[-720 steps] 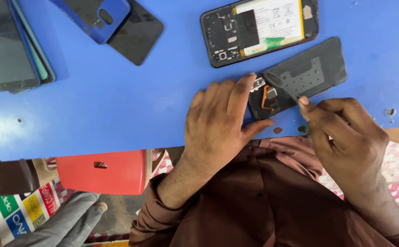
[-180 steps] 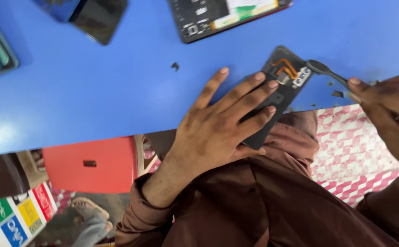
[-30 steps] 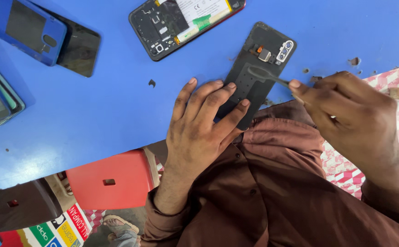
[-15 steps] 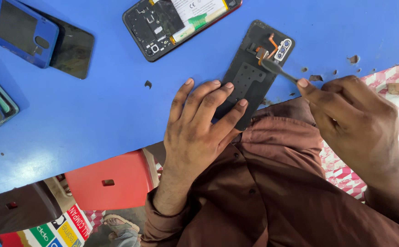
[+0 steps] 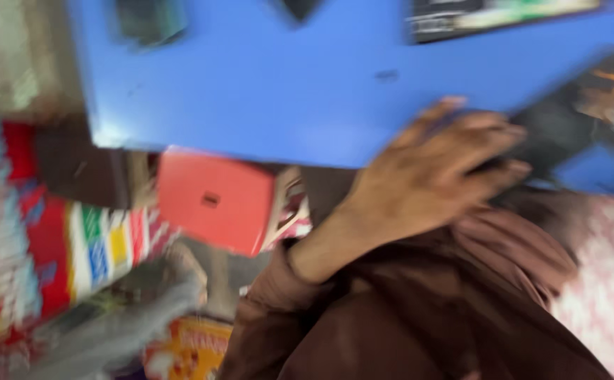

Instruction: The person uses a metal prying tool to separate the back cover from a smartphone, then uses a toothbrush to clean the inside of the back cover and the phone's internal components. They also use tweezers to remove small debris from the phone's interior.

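Pressing flat with fingers spread, the left hand (image 5: 437,169) lies on a dark phone back panel (image 5: 567,123) at the near right edge of the blue table (image 5: 265,91); the picture is heavily blurred. The right hand is out of view, so its grip cannot be told. An opened phone (image 5: 497,13) lies at the far edge. Below the table's near edge sits a red rectangular box (image 5: 212,200), and left of it a striped package in red, green, blue and yellow (image 5: 99,250).

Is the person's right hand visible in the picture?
No, only the left hand shows, pressing the black phone back cover on the blue table.
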